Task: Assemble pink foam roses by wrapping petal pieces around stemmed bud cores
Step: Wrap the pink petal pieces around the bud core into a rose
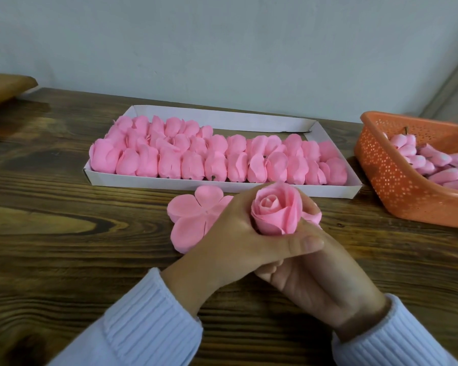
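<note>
Work is looking to be at the closing-up of one petal layer, judging by the rose already formed in the hands.

Upper left of frame: brown board (6,88) edging onto the wooden table (64,180).

Upper centre: white cardboard tray (222,118) lying packed with folded pink petal pieces (169,159).

Just below the tray, left of centre: flat five-lobed petal piece (191,220) lying on the table, its right lobes disappearing behind the left hand (230,241).

That hand is curling round the rose (275,212) from the left, with the thumb lying across the base and fingertips showing behind the bloom. The rose is sitting upright at centre frame, above the thumb, with its bud core tight in the middle.

Right hand (309,276) is lying under the left, palm up, fingers curling in beneath. The stem is hidden, so I cannot tell whether this hand is gripping anything.

Right edge: orange perforated basket (391,180) holding stemmed bud cores (420,159), well apart from the hands.

Next move, as I am judging it: pressing the petals snug at the base, then taking the flat piece lying just beside the left hand. That is calling for a gentle squeeze, since the foam is likely to crease easily.
</note>
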The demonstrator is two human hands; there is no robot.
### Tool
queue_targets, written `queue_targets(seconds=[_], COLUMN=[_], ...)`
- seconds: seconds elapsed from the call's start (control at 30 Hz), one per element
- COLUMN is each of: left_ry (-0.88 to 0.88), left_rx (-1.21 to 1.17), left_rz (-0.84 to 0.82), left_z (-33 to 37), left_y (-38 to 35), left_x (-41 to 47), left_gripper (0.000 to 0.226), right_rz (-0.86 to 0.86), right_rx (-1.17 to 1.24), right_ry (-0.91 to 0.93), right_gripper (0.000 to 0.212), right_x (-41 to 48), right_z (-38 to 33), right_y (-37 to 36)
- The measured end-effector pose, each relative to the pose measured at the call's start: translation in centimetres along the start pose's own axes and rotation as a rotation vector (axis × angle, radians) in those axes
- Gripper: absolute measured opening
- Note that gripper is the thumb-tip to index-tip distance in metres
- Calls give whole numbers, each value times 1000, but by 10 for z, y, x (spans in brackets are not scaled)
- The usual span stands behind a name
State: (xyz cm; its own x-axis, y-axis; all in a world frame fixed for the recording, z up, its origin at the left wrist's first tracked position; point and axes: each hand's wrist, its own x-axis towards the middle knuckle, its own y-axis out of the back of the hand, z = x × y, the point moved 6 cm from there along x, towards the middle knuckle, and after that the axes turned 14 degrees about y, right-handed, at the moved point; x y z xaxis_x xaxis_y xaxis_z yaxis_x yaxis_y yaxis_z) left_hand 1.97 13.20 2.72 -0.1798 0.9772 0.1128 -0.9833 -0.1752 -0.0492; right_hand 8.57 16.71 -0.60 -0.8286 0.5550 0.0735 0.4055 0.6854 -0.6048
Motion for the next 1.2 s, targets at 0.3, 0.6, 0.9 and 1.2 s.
queue_targets(seconds=[0.3, 0.6, 0.9, 1.2], left_ry=[63, 174, 271, 361], left_rx=[-165, -227, -125, -190], left_rz=[97, 75, -103, -157], left_z=[-9, -17, -20, -25], left_y=[8, 9, -8, -12], left_x=[5, 8, 6, 4], left_gripper=[18, 22, 43, 45], right_rz=[113, 200, -3, -30], right_rx=[-476, -822, -1002, -1129], right_ry=[258, 790, 888, 843], right_gripper=[25, 9, 12, 23], right_x=[-2, -16, -20, -19], right_z=[-17, -64, -66, -64], right_y=[13, 16, -4, -3])
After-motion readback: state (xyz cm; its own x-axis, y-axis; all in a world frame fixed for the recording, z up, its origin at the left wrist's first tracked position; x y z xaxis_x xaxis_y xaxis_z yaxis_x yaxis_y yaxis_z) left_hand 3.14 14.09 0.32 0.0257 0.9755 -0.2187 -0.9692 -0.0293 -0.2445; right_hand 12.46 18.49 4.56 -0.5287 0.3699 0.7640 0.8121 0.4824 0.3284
